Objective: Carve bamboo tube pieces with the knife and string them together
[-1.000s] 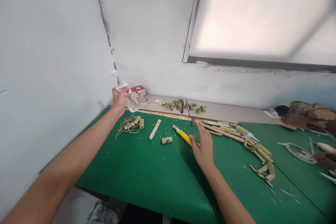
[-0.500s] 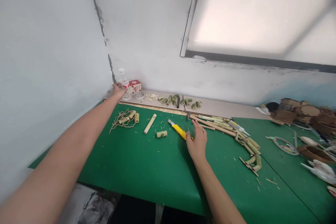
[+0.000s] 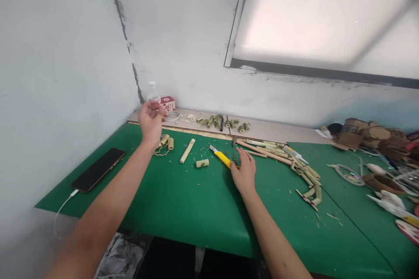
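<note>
My left hand is raised over the back left of the green mat, its fingers loosely curled and apart, with nothing visible in them. Behind it stands a clear plastic bottle, partly covered by the hand. Below, partly behind my wrist, lie bamboo pieces with twine. My right hand rests on the mat with fingers spread, the thumb at the handle end of a yellow utility knife. Left of the knife are a short bamboo tube and a longer bamboo piece with a drawn face.
A phone on a white cable lies at the left. Along the back strip are a red-and-white box, a tape roll and several bamboo segments. A hammer and joined bamboo pieces lie to the right.
My left hand has come off the bottle and moved slightly toward me and right; the bottle stays at the back. The phone has come into view. My right hand stays by the knife.
</note>
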Demonstrator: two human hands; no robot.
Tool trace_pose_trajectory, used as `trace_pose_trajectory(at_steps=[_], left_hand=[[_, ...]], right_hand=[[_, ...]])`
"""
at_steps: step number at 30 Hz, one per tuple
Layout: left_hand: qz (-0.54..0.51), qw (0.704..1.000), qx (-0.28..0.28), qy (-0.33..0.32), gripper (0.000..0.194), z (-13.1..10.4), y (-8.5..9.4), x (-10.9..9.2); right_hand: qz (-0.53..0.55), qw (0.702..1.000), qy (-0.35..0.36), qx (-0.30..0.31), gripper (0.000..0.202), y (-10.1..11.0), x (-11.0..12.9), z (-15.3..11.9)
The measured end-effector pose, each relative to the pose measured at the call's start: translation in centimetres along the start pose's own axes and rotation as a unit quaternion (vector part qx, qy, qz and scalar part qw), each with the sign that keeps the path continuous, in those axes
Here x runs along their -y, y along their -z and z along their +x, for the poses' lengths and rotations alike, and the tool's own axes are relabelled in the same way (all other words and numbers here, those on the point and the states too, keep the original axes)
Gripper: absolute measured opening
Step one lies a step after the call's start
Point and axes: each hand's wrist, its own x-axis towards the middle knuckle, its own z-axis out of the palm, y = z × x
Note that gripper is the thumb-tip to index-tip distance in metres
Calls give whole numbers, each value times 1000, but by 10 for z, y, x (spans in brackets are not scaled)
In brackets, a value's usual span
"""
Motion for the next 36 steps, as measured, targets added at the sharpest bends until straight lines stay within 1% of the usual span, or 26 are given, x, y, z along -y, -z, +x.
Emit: trace_pose_trajectory(at_steps=[1, 2, 4, 5, 6, 7, 8, 10, 11, 13, 15, 17, 20, 21, 24, 27, 29, 32, 36], left_hand=[[-17, 1000, 17, 3, 43, -15, -8, -6], [-20, 999, 48, 15, 44, -31, -15, -10], [2, 995, 95, 34, 43, -59, -28, -9], [22, 994, 101, 25, 40, -71, -32, -5], [56, 992, 108, 7, 34, -82, -34, 1], [97, 987, 129, -12, 30, -91, -35, 7], [127, 979, 158, -18, 27, -99, -34, 13], [169, 956, 237, -24, 27, -109, -30, 22], [174, 949, 259, -37, 27, -113, -29, 25], [165, 948, 269, -45, 32, -117, -27, 26], [159, 950, 270, -12, 37, -118, -27, 25], [172, 943, 283, 11, 36, -119, -29, 23], [178, 944, 276, -16, 34, -120, -30, 23], [179, 944, 278, -16, 33, -120, -30, 23], [211, 928, 306, 7, 31, -121, -30, 24], [254, 916, 311, -25, 36, -120, -31, 22], [294, 893, 338, -42, 40, -119, -30, 19], [366, 832, 415, -44, 33, -117, -29, 11], [433, 763, 478, -44, 39, -116, -29, -3]], right_hand=[[-2, 1000, 1, 1, 58, 0, 0, 0], [-4, 1000, 2, 2, 58, 0, 0, 0], [-7, 1000, 1, 2, 57, 1, -1, 0], [-7, 1000, 1, 2, 57, 1, -1, 0], [-8, 1000, 1, 3, 56, 2, -1, 0], [-8, 1000, 2, 4, 55, 2, -1, 0], [-9, 1000, 2, 7, 54, 3, -1, 0], [-12, 1000, 1, 14, 53, 4, 0, 0], [-13, 1000, 0, 17, 53, 4, 1, 0], [-11, 1000, 0, 19, 53, 6, 3, 0], [-8, 1000, 3, 15, 52, 7, 5, 0], [-8, 1000, 10, 11, 51, 8, 8, -1], [-16, 999, 34, 24, 50, 9, 13, -2], [-20, 998, 43, 33, 49, 9, 15, -2], [-31, 995, 66, 62, 47, 7, 19, -2], [-46, 992, 85, 75, 44, 6, 21, -3], [-61, 991, 94, 80, 43, 6, 23, -4], [-93, 986, 101, 93, 42, 5, 27, -6], [-143, 977, 102, 124, 41, 6, 36, -1]])
